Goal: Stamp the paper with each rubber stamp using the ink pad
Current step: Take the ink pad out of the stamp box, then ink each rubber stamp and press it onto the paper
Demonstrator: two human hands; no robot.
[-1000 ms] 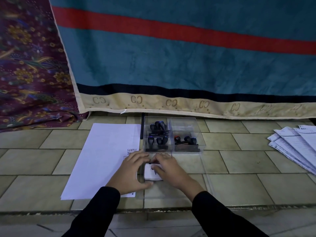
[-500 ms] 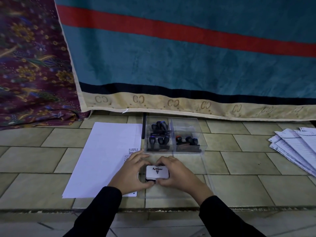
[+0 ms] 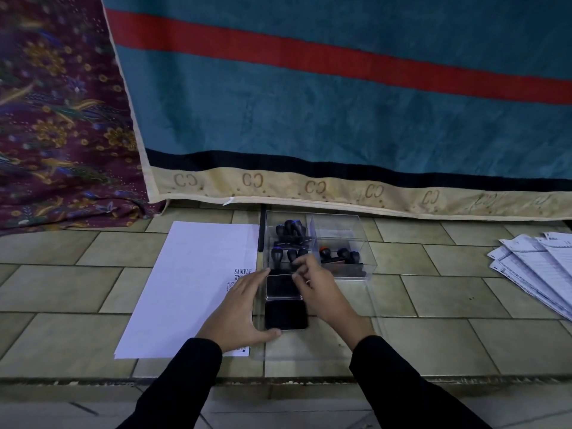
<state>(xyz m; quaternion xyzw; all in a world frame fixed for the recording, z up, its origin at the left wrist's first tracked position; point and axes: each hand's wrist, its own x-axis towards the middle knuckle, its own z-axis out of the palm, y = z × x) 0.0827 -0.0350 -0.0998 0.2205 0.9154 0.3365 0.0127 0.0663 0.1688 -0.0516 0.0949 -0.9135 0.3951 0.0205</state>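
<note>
A floor of pale greenish stone tiles [image 3: 433, 305] fills the lower half of the frame. Behind it hangs a teal blanket with a red stripe and a cream hem [image 3: 340, 103], and a maroon floral cloth [image 3: 55, 119] lies in the upper left. A fanned pile of printed sheets [image 3: 541, 274] sits at the right edge.

Left of centre lies a white sheet of paper [image 3: 192, 283] with a few small stamped marks near its right edge. Just right of it stands a clear plastic compartment box [image 3: 340, 230] holding black-handled rubber stamps [image 3: 291, 239].

Directly below the box, the small black ink pad [image 3: 286, 314] lies open, its lid laid back toward the box. The left hand [image 3: 238, 311] rests against the pad's left side with its fingers straight along the edge and its thumb at the near left corner, not clasping it. The right hand [image 3: 322, 289] is at the lid's far right corner with its fingers curled. They are blurred, so I cannot tell if they pinch the lid or only touch it. The pad lies between the two hands.
</note>
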